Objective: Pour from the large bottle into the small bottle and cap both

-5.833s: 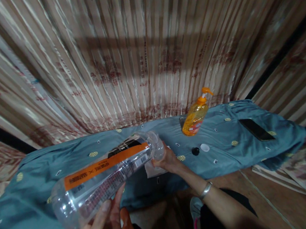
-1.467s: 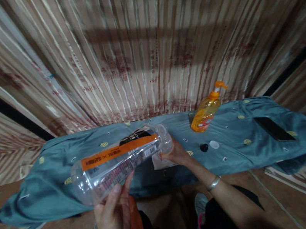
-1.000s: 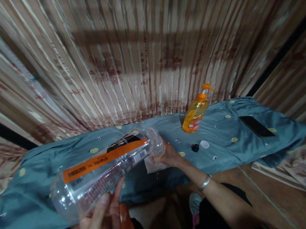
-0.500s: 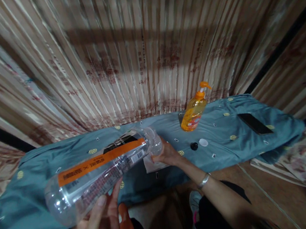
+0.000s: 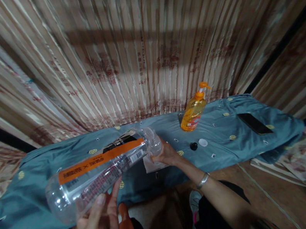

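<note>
Two ends of the clear bottle (image 5: pixel 102 164) are gripped on my feed: the left hand (image 5: pixel 99 223) grasps its underside near the base, the right hand (image 5: pixel 165 154) clasps its neck. I see it slanting over the left half of the teal cloth (image 5: pixel 230 156); to its right, an orange pump bottle (image 5: pixel 192 116) stands on the far side, a black knob (image 5: pixel 194 146) and white disc (image 5: pixel 203 142) lying nearer.
</note>
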`<state>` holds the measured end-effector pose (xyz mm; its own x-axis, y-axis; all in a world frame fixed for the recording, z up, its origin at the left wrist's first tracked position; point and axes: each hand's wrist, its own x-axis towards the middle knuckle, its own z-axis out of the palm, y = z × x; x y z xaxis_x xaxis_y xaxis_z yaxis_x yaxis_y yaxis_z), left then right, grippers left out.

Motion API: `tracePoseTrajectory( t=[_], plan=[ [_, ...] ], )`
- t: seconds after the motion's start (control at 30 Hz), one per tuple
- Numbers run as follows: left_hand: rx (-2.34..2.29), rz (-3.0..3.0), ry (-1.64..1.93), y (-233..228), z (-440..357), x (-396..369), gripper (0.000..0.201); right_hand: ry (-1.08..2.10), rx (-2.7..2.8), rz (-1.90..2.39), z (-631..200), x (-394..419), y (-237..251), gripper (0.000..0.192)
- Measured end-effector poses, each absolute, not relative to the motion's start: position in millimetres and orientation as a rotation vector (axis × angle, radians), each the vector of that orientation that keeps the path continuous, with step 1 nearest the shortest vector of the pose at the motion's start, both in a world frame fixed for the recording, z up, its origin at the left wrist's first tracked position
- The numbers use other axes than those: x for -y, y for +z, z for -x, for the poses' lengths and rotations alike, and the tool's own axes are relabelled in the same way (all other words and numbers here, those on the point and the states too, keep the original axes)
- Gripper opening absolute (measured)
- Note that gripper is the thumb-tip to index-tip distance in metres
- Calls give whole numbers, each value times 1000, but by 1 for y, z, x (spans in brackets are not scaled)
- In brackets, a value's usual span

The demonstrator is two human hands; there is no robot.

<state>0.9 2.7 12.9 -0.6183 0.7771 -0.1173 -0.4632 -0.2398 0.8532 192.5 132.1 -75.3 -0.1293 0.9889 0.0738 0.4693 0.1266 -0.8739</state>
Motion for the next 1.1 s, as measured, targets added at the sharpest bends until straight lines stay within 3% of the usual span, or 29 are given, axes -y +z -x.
tracePoseTrajectory(
  t=[0.27,0.47,0.67,1.1],
  plan=[
    [-1142,-482,1941,14,-2,-4,36,910,1703,1425,-192,-133,-77,65],
    [-1153,-448,1943,13,1,-4,41,919,1685,1406,-192,-133,-81,64],
    [-1130,-471,1940,12,0,-5,29,951,1657,1426,-191,-133,-79,62],
    [-1102,-420,1973,10,-1,-7,33,934,1666,1393,-192,-131,-84,63]
  ],
)
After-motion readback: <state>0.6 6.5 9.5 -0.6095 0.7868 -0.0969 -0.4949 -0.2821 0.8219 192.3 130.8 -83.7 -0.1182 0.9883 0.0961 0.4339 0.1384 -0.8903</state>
